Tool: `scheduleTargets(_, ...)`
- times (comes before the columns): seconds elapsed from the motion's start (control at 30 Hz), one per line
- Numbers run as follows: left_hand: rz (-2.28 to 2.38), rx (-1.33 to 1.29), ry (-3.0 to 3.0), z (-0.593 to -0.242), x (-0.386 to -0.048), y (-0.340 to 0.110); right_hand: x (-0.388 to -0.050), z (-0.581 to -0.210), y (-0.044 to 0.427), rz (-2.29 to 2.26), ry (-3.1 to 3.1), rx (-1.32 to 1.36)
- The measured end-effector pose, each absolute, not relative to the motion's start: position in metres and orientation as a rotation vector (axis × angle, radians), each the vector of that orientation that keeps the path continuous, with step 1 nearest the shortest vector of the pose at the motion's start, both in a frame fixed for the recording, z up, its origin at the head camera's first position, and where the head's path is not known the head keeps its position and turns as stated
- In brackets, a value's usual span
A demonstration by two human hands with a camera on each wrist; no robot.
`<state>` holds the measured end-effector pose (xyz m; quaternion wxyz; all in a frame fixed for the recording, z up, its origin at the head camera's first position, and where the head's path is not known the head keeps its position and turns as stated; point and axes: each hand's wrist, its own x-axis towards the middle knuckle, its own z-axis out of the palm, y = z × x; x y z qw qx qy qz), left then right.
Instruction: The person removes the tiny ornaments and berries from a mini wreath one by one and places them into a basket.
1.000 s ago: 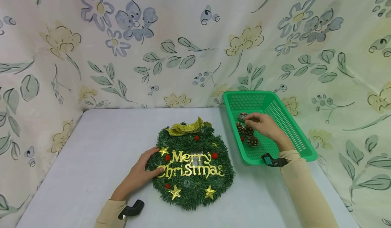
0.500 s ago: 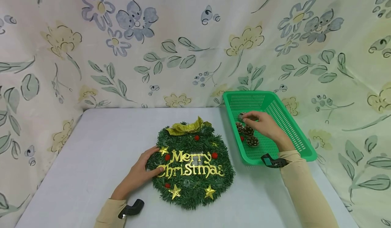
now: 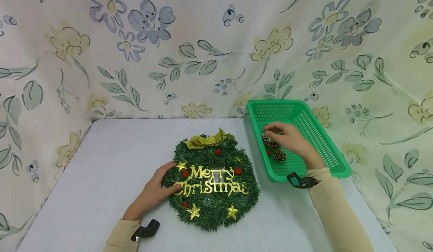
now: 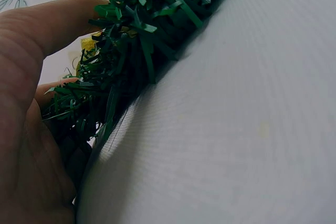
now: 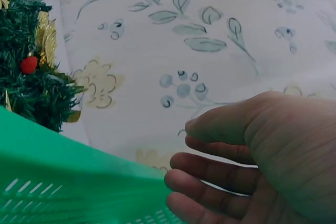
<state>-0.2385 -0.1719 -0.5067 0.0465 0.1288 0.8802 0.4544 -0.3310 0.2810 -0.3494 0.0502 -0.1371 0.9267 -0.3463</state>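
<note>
A green Christmas wreath [image 3: 213, 218] with gold "Merry Christmas" lettering [image 3: 211, 187], gold stars, red balls and a gold bow lies flat on the table. My left hand [image 3: 156, 187] grips its left edge, thumb over the front; in the left wrist view the thumb [image 4: 58, 22] touches the green tinsel [image 4: 136, 40]. My right hand [image 3: 292, 139] hovers inside the green basket [image 3: 324, 139], above several pine cones [image 3: 279, 156]. In the right wrist view its fingers [image 5: 210, 184] are loosely bent, with nothing visible between them. One cone at the back is mostly hidden by this hand.
The basket stands at the back right of the white-covered table [image 3: 84, 192], its rim [image 3: 264, 147] rising between the wreath and the pine cones. A red ball [image 3: 268, 152] lies among the cones. A floral curtain [image 3: 189, 75] hangs behind.
My right hand has shifted slightly left inside the basket and now covers more of the back pine cone. The left hand and the wreath stay where they were.
</note>
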Motion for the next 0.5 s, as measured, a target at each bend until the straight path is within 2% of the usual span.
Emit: scheduleTargets(0.5,1.393,0.400,2.680,-0.506,-0.238,-0.172,-0.325,-0.348,0.265,-1.111,2.775,-0.466)
